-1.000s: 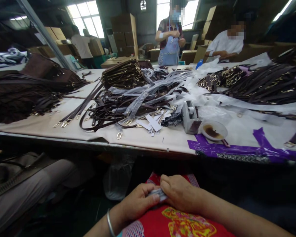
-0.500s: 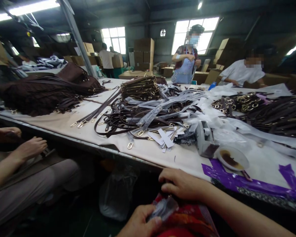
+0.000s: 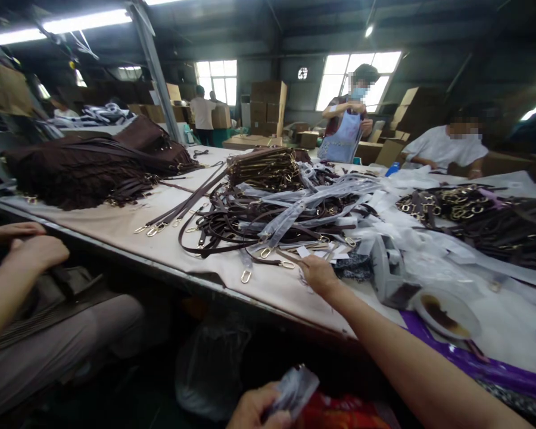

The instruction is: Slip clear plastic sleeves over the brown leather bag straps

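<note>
Head-worn camera, facing forward-down, table (image 3: 116,232) near

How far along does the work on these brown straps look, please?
Seemingly done: a neat stack of dark brown gold-clasped straps. In hand: the left hand holds a clear plastic sleeve; the right hand reaches white paper slips. Left: a loose tangle of brown straps.

A heap of dark brown fringed material (image 3: 84,170) fills the left end of a cloth-covered worktop (image 3: 129,223). A grey tape dispenser (image 3: 388,271) stands just beside a brown-stained white bowl (image 3: 446,313), near strips of purple tape (image 3: 495,372). Behind, a person in a blue apron (image 3: 346,128) stands near stacked cardboard boxes (image 3: 268,107); another in a white shirt (image 3: 446,149) sits across.
</note>
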The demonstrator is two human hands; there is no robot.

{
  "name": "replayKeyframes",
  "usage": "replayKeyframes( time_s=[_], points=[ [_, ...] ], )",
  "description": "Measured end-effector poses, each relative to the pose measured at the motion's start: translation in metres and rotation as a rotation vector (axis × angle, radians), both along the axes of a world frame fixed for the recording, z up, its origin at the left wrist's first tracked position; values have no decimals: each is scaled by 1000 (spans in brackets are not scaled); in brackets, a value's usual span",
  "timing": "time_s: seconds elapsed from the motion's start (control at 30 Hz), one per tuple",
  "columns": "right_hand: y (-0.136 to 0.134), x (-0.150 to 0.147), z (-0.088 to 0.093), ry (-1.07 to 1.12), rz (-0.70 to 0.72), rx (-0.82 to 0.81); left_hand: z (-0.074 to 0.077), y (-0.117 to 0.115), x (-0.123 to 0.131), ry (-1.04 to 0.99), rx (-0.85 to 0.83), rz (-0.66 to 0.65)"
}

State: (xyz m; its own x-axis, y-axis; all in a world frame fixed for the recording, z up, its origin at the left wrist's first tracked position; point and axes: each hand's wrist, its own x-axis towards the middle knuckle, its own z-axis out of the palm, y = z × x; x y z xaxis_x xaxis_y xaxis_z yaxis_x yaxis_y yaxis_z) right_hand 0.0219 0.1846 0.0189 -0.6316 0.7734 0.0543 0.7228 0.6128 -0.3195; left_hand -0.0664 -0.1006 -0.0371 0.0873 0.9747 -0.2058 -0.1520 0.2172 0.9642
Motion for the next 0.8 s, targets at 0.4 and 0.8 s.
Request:
replayKeyframes(
  time_s=[0.4,0.8],
  points=[
    [-171,143,-7,679,-327,-1080,33,58,1,-417,-201,408],
    [-185,160,14,802,-274,-893,53,60,49,-405,-152,396]
  ],
)
